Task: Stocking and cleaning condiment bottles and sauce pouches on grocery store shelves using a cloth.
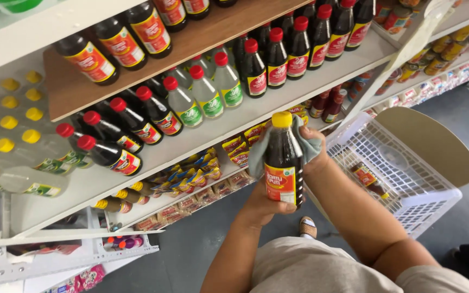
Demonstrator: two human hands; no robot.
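Your left hand [264, 205] holds the dark sauce bottle [283, 163] from below to steady it — your right hand [313, 149] presses a grey-green cloth [304, 142] around it, probably wiping.

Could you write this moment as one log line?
left hand: holds dark bottle | right hand: presses grey cloth on bottle | nearby: white basket
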